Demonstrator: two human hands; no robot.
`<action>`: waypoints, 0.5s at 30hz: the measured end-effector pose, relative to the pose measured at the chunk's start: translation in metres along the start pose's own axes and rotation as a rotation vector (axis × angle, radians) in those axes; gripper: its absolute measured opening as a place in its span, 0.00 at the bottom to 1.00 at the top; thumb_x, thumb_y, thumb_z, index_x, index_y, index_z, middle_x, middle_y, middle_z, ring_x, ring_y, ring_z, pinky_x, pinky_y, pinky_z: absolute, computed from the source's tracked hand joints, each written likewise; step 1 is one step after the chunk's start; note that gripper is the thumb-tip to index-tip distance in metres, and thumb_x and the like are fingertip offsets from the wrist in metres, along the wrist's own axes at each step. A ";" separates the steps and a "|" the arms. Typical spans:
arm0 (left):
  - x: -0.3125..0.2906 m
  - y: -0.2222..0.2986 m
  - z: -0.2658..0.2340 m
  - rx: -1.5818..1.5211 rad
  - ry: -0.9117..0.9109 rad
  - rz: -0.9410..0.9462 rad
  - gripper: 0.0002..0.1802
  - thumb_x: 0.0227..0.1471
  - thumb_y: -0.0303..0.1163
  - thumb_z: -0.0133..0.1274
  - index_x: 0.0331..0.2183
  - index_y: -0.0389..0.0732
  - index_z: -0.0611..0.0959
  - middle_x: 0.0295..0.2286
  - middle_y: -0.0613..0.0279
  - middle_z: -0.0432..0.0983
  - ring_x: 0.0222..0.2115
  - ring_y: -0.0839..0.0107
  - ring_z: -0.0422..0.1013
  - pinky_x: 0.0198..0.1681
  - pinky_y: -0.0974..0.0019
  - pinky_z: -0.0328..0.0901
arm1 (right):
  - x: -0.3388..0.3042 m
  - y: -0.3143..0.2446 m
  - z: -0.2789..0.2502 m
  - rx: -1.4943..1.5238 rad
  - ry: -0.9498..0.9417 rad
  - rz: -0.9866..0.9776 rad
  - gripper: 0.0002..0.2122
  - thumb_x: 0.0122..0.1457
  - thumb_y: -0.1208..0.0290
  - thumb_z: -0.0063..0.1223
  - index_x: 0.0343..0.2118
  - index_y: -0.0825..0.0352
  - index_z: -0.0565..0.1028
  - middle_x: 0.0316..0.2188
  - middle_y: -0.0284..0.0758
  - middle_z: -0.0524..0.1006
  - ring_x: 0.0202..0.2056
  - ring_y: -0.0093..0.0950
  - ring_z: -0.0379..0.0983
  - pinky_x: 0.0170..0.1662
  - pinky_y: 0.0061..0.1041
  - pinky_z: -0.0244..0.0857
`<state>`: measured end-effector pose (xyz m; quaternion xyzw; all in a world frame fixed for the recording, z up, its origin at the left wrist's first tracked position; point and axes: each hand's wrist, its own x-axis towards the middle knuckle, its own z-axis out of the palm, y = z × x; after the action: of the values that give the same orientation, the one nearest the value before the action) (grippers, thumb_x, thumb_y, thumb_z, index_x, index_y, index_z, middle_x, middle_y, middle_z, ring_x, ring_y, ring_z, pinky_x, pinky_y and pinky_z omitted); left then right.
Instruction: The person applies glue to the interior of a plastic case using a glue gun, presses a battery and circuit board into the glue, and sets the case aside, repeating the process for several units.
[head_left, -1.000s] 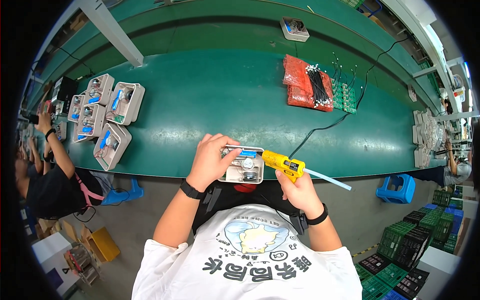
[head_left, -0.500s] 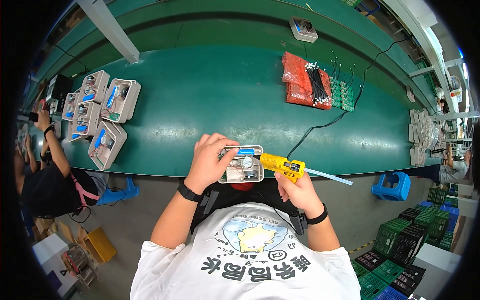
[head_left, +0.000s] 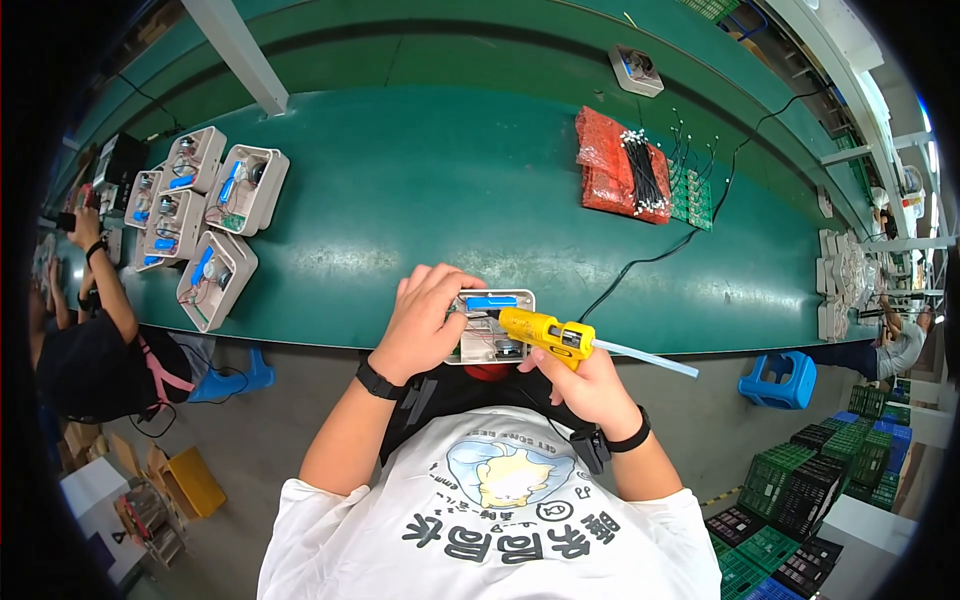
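Note:
At the table's near edge lies a light grey plastic housing [head_left: 530,299], its open side up. Inside it are a blue cylindrical battery [head_left: 491,302], thin wires and a dark round part [head_left: 508,348]. My left hand [head_left: 425,318] grips the housing's left end, fingers over the far wall. My right hand [head_left: 590,383] is wrapped around the handle of a yellow hot glue gun [head_left: 545,331]. The gun's nozzle points left into the housing, just below the battery; its tip is hard to make out. A translucent glue stick [head_left: 648,358] sticks out of the gun's back.
Several similar filled housings [head_left: 208,280] stand at the left. Red bubble wrap [head_left: 607,184] with black cables [head_left: 645,172] and green circuit boards [head_left: 692,197] lies at the far right. A black cord [head_left: 622,272] crosses the table. A co-worker [head_left: 95,350] sits at the left.
The glue gun has moved slightly left and its nozzle now reaches over the middle of the housing, covering the round part seen there before. My left hand keeps its hold.

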<state>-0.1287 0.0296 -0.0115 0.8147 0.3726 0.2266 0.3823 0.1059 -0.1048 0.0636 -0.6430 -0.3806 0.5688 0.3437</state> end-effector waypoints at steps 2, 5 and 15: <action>0.000 -0.001 0.000 -0.003 -0.004 -0.006 0.25 0.50 0.24 0.53 0.51 0.46 0.86 0.48 0.62 0.79 0.51 0.56 0.70 0.56 0.53 0.61 | 0.011 0.003 0.001 -0.017 -0.037 0.034 0.15 0.75 0.67 0.57 0.57 0.71 0.80 0.30 0.28 0.83 0.23 0.14 0.73 0.23 0.17 0.70; 0.000 -0.001 0.000 -0.009 -0.013 -0.017 0.29 0.46 0.22 0.50 0.52 0.46 0.85 0.49 0.60 0.79 0.53 0.55 0.69 0.58 0.53 0.60 | 0.018 0.007 0.002 -0.030 -0.075 0.064 0.15 0.75 0.66 0.57 0.57 0.71 0.80 0.29 0.28 0.83 0.22 0.14 0.73 0.23 0.17 0.70; 0.001 -0.002 -0.003 -0.040 -0.015 -0.007 0.28 0.47 0.22 0.51 0.51 0.46 0.86 0.49 0.60 0.79 0.52 0.54 0.70 0.57 0.54 0.60 | 0.017 -0.007 0.006 -0.162 -0.064 0.071 0.14 0.75 0.66 0.57 0.55 0.71 0.81 0.26 0.26 0.79 0.22 0.14 0.73 0.22 0.18 0.69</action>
<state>-0.1310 0.0322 -0.0112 0.8075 0.3677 0.2264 0.4019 0.1003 -0.0863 0.0606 -0.6631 -0.4132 0.5684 0.2578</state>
